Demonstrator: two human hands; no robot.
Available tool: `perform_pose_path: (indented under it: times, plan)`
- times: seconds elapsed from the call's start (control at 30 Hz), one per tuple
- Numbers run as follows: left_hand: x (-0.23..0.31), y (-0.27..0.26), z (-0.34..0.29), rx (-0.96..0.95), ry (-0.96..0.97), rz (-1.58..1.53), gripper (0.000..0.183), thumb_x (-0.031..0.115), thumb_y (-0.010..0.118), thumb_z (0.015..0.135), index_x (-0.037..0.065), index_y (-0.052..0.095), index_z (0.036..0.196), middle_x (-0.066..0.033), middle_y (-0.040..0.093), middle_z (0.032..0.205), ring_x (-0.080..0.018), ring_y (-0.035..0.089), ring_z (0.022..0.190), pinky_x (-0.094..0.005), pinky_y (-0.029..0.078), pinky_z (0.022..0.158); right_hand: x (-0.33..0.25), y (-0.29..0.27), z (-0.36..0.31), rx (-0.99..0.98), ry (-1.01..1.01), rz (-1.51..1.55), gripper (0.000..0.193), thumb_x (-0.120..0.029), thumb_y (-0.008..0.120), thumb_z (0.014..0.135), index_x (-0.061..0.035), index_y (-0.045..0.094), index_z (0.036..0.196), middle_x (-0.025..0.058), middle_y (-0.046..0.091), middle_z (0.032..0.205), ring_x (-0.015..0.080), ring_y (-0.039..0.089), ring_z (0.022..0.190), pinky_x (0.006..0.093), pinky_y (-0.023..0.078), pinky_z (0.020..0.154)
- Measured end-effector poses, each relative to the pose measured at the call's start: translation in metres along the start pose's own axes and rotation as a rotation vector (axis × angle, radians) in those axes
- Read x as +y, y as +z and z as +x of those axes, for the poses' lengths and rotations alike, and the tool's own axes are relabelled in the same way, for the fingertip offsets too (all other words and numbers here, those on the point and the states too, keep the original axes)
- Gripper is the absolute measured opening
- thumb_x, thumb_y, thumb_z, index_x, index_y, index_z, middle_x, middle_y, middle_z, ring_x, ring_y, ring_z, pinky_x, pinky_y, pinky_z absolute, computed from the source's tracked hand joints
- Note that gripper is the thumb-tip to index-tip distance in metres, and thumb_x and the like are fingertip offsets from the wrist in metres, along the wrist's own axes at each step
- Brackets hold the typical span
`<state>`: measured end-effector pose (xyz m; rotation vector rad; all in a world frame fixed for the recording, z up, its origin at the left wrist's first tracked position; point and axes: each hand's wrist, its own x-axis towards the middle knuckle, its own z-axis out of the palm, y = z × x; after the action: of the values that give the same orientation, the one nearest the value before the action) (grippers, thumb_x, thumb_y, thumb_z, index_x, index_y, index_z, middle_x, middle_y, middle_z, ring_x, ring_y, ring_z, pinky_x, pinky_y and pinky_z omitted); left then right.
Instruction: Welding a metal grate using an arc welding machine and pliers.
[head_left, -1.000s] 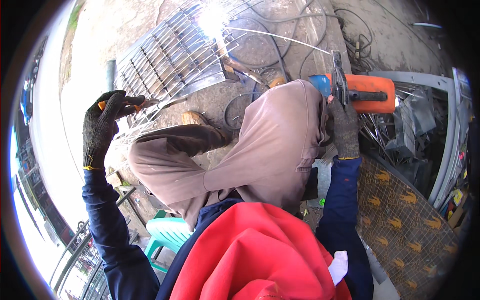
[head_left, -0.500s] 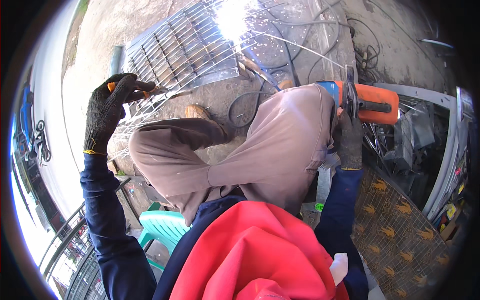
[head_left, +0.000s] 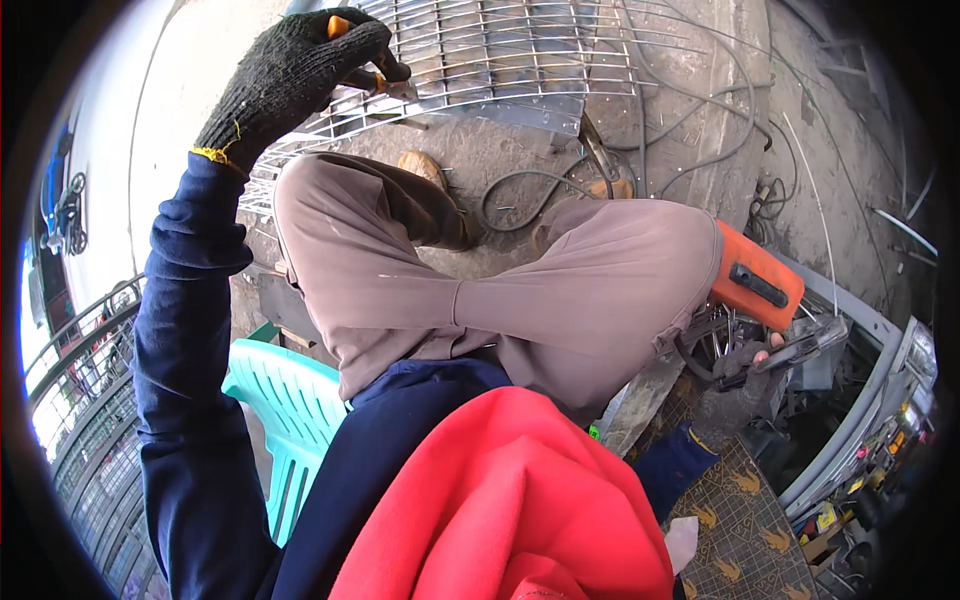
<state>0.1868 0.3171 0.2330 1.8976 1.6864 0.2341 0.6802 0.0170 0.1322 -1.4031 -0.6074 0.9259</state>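
Note:
My left hand [head_left: 300,80], in a dark knitted glove, is closed around pliers [head_left: 400,90] with orange grips. The pliers' jaws are over the near edge of a metal bar grid [head_left: 465,60]. At the right, my gloved right hand [head_left: 740,385] grips a dark welding electrode holder [head_left: 805,348]; some bare fingertips show. A thin, pale welding rod [head_left: 822,210] rises from the holder, away from the grid. Beside that hand lies an orange machine [head_left: 752,275] with a black handle, partly hidden by my right knee.
Cables [head_left: 535,178] loop across the concrete between the grid and my legs. A sheet of metal [head_left: 545,113] lies under the grid. Metal scraps and a grey frame [head_left: 850,415] are at the right, near a patterned board [head_left: 745,520]. A turquoise plastic chair [head_left: 285,410] is at my left.
The bright arc and sparks at the grid are gone. My right hand has drawn back and right with the holder and rod; my left hand with the pliers has moved forward and right.

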Motion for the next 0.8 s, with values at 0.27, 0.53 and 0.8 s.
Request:
perform_pose_path:
  times: [0.27,0.53,0.8]
  plan:
    - [0.051,-0.014,-0.018,-0.059,-0.04,-0.069,0.039,0.038,0.057,0.101,0.004,0.076,0.096,-0.0072,0.078,0.091,-0.0152,0.073,0.083,-0.0318,0.055,0.079,-0.046,0.083,-0.043,-0.294,-0.674,-1.12,0.119,-0.088,0.071,0.061,0.0049,0.049,0.132,0.0167,0.058,0.119,0.0291,0.062,0.107,0.0424,0.053,0.086]
    - [0.028,0.003,0.002,-0.06,0.008,-0.052,0.04,0.039,0.058,0.098,0.003,0.076,0.093,-0.0075,0.078,0.087,-0.0172,0.073,0.082,-0.0328,0.056,0.083,-0.019,0.095,-0.055,-0.643,-0.799,-1.172,0.083,-0.059,0.091,0.059,0.0012,0.06,0.106,0.0072,0.056,0.085,0.0248,0.061,0.071,0.0389,0.05,0.061]
    - [0.021,-0.007,-0.008,0.017,0.079,0.039,0.039,0.04,0.056,0.096,0.007,0.076,0.089,-0.0067,0.078,0.085,-0.0183,0.073,0.078,-0.0352,0.053,0.088,-0.002,0.102,-0.063,-0.83,-0.682,-1.057,0.071,-0.049,0.094,0.061,-0.0063,0.054,0.1,0.0079,0.058,0.075,0.0288,0.061,0.059,0.0392,0.051,0.054]
